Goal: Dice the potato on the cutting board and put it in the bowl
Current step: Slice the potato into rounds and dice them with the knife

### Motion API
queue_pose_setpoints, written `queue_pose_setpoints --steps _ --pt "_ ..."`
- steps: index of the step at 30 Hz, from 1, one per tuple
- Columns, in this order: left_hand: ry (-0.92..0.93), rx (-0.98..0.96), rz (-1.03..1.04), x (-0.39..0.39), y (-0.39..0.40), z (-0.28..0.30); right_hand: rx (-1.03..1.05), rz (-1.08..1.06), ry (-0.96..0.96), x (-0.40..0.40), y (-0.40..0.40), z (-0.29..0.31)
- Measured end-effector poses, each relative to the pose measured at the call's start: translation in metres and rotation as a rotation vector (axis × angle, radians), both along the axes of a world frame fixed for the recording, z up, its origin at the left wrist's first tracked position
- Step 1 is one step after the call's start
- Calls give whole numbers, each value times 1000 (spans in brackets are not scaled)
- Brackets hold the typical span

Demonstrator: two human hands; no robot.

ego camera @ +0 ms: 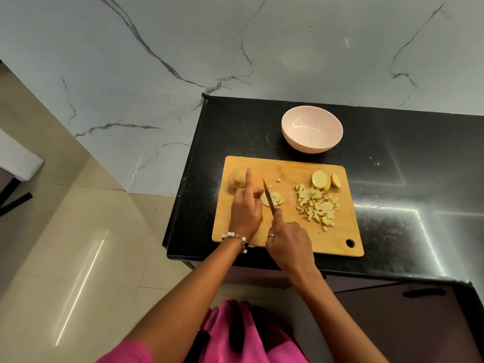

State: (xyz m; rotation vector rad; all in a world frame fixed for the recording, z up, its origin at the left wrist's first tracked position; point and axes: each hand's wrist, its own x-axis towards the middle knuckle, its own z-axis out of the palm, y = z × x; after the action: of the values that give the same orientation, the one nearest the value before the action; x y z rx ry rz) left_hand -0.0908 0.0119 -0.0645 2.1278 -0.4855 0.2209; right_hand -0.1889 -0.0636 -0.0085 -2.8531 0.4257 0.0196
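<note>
Head view: your right hand [288, 242] grips the knife [269, 199] over the cutting board [337, 237], while left hand [246, 205] fingers pin potato strips [275, 199] steady, one finger straight. Diced heap [318, 205] lies right of the knife; bowl [312, 129] beyond the board holds nothing.

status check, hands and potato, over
Right hand grips knife, left hand steadies slices. Diced pile on cutting board. Bowl empty, path clear.
</note>
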Motion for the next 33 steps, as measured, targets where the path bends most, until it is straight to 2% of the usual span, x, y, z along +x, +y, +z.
queue_pose_setpoints --steps 12,19,23,27,33 --pt "32 24 83 4 -1 -3 -56 20 25 9 8 -16" --pt "47 34 94 0 -2 1 -114 43 51 -32 8 -16" --pt "105 38 86 -1 0 7 71 -13 5 -37 1 -1" --pt "168 24 37 -2 9 17 171 -62 -60 -32 1 9" --pt "57 63 24 -9 26 26 100 18 41 -21 19 -2"
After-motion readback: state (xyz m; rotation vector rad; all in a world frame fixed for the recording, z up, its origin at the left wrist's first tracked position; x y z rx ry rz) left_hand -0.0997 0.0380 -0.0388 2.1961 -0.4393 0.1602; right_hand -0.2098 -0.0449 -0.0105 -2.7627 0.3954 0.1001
